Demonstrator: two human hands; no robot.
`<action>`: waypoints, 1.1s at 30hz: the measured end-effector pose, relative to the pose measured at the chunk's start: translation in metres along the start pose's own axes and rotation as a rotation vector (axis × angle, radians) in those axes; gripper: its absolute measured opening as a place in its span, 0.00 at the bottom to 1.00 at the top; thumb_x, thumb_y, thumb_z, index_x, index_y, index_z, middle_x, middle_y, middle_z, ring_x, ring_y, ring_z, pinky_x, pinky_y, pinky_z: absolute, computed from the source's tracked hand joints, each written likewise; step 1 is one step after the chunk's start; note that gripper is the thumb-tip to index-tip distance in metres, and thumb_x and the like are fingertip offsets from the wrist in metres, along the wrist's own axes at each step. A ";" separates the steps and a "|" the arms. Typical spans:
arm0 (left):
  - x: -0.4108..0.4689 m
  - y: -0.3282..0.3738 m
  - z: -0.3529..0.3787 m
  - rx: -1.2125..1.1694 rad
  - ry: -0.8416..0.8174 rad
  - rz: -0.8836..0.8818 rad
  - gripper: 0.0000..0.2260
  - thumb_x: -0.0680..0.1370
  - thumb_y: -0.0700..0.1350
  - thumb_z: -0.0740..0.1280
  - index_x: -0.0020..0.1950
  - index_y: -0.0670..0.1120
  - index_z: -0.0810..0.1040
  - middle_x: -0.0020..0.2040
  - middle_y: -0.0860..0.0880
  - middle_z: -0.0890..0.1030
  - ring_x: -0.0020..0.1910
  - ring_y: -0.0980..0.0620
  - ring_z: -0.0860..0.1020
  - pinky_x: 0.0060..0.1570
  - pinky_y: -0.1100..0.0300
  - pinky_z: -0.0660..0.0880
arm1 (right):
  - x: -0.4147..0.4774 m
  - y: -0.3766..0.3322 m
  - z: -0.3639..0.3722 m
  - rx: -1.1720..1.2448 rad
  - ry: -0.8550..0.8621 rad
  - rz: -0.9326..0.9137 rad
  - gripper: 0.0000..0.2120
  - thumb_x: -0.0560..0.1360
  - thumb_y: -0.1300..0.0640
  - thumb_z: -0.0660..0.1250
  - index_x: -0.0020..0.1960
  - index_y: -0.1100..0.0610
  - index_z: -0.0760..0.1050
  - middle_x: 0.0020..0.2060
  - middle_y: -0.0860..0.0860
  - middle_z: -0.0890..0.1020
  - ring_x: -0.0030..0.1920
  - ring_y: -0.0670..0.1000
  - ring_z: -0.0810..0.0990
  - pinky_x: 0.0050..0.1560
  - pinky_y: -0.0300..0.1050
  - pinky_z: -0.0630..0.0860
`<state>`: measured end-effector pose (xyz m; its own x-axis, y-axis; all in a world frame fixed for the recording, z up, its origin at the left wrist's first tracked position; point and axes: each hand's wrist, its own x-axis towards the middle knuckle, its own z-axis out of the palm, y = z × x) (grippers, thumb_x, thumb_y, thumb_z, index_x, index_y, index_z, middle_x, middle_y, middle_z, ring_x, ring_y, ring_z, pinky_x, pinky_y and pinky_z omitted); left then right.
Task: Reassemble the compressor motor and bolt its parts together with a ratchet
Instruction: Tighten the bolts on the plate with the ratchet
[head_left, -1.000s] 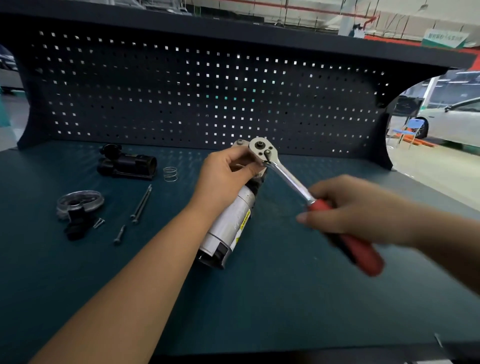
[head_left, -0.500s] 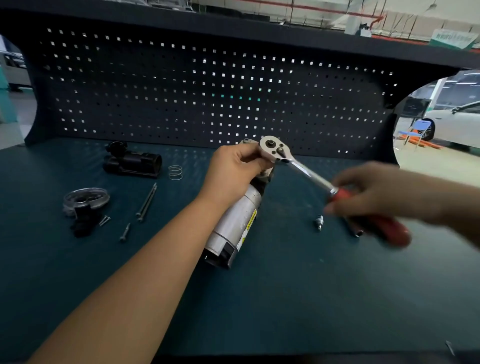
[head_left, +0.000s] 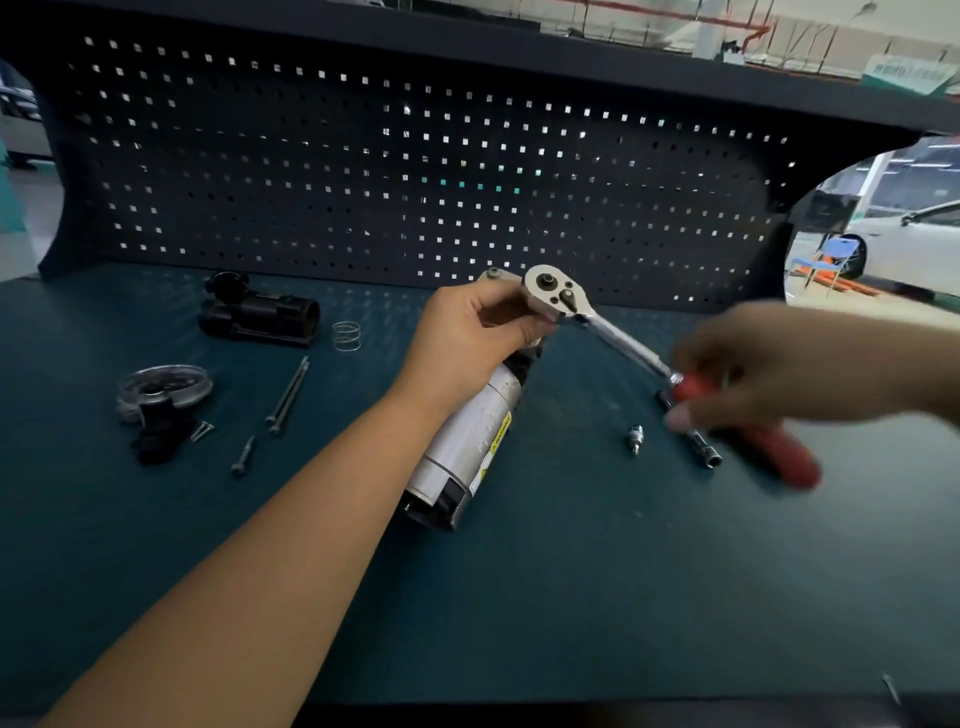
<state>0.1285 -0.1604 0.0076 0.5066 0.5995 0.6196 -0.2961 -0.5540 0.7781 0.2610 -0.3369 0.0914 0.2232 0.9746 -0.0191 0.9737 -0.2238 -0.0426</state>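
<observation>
Take the compressor motor as the middle of your dial. Out at nine o'clock on the workbench lies a clear round cover, with a black part against its near edge and small screws just beside that. Nearer the motor lie a short bolt and two long bolts, side by side. At ten o'clock a black housing lies by the pegboard, with a spring just to its right.

The motor stands tilted, its base on the mat and its top leaning toward twelve o'clock. Your left hand grips that top end with its fingers curled round it, so the joint beneath is hidden. The ratchet has its head at the motor's top, touching your left fingertips.

At three o'clock a small fitting and a socket extension lie on the mat under the ratchet's shaft. Your right hand, blurred, wraps its fingers over the ratchet's red handle.
</observation>
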 end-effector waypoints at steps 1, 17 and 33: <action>0.000 0.000 0.001 -0.004 0.005 -0.001 0.07 0.71 0.31 0.71 0.44 0.42 0.82 0.37 0.54 0.83 0.36 0.61 0.80 0.43 0.67 0.76 | -0.007 -0.013 0.012 0.149 0.001 -0.002 0.20 0.65 0.38 0.70 0.35 0.55 0.73 0.24 0.45 0.76 0.24 0.41 0.72 0.26 0.36 0.71; -0.003 0.006 0.010 -0.025 0.024 -0.011 0.06 0.72 0.31 0.69 0.48 0.34 0.81 0.41 0.44 0.81 0.41 0.56 0.77 0.45 0.70 0.74 | 0.016 0.004 -0.016 -0.018 -0.064 0.082 0.08 0.68 0.46 0.74 0.36 0.49 0.79 0.28 0.43 0.81 0.31 0.43 0.78 0.35 0.40 0.72; -0.002 0.003 0.004 0.064 0.057 0.032 0.05 0.72 0.36 0.72 0.48 0.41 0.82 0.43 0.45 0.83 0.38 0.54 0.79 0.40 0.69 0.76 | 0.018 0.004 -0.003 -0.334 0.130 -0.031 0.16 0.73 0.39 0.61 0.37 0.51 0.70 0.22 0.46 0.74 0.28 0.43 0.73 0.36 0.42 0.70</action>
<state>0.1299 -0.1654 0.0089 0.4502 0.6121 0.6501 -0.2579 -0.6079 0.7510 0.2687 -0.3204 0.0936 0.1761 0.9787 0.1054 0.9366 -0.1996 0.2880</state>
